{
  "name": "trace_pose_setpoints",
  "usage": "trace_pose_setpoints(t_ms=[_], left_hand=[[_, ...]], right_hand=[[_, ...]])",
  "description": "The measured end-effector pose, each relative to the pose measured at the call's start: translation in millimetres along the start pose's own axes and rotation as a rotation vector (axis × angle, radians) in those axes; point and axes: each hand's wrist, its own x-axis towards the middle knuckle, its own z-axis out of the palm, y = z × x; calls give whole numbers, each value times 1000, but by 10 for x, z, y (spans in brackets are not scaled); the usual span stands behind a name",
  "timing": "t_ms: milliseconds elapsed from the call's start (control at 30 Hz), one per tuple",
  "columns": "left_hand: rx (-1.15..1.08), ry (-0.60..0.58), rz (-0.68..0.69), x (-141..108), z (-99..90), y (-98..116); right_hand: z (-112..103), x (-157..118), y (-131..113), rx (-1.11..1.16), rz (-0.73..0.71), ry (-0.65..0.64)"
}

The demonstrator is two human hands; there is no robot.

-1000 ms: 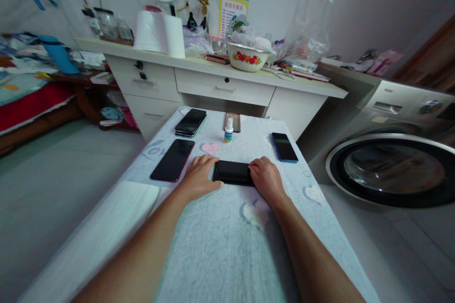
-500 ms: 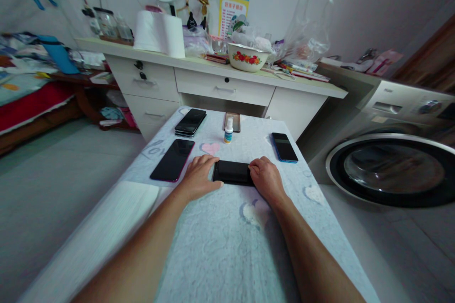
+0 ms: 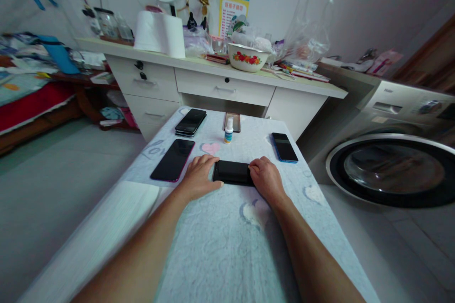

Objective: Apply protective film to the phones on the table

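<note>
A black phone (image 3: pixel 232 173) lies sideways on the cloth-covered table, between both hands. My left hand (image 3: pixel 201 176) holds its left end, thumb at the near edge and fingers at the far edge. At the right end, my right hand (image 3: pixel 266 177) grips the phone with curled fingers. A large dark phone with a pink edge (image 3: pixel 173 160) rests left of my left hand, and a stack of phones (image 3: pixel 191 121) sits behind it. Beyond the held phone stands a small white spray bottle (image 3: pixel 228 131), in front of a brownish case (image 3: pixel 237 122). A blue-edged phone (image 3: pixel 285 147) lies at the right.
Behind the table is a white desk (image 3: pixel 223 92) bearing a flowered bowl (image 3: pixel 248 58), a large white roll (image 3: pixel 159 33) and plastic bags. A washing machine (image 3: pixel 398 142) stands at the right. At the left is a bed with a red side (image 3: pixel 35 104).
</note>
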Motion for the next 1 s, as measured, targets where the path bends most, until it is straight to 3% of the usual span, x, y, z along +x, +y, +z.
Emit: trace_pose_setpoints(t_ms=[1000], left_hand=[[-8, -1, -5, 7, -17, 18]], right_hand=[[14, 14, -8, -16, -3, 4]])
